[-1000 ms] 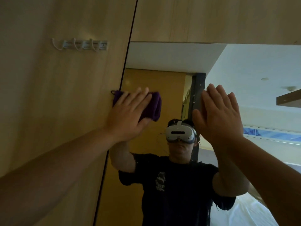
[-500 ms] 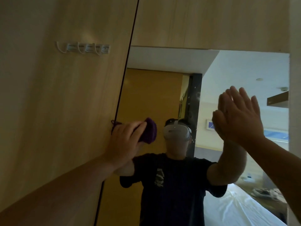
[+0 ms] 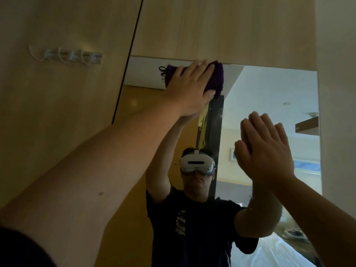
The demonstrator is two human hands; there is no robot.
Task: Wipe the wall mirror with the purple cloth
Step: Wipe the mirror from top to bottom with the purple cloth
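The wall mirror (image 3: 269,89) is set into light wooden panelling and fills the middle and right of the view. My left hand (image 3: 189,87) lies flat with straight fingers on the folded purple cloth (image 3: 218,79), pressing it against the glass at the mirror's top edge. A dark loop of the cloth sticks out at its left end. My right hand (image 3: 266,149) rests flat on the glass lower right, fingers straight and together, holding nothing. The glass reflects a person in a dark T-shirt wearing a white headset.
A row of white wall hooks (image 3: 73,55) is fixed to the wooden panel on the left. A dark vertical seam (image 3: 128,60) runs down the left edge of the mirror panel. A pale wall (image 3: 337,93) borders the mirror on the right.
My left hand has carried the purple cloth up and to the right, from the mirror's left edge at mid height to its top edge. My right hand stays flat on the glass.
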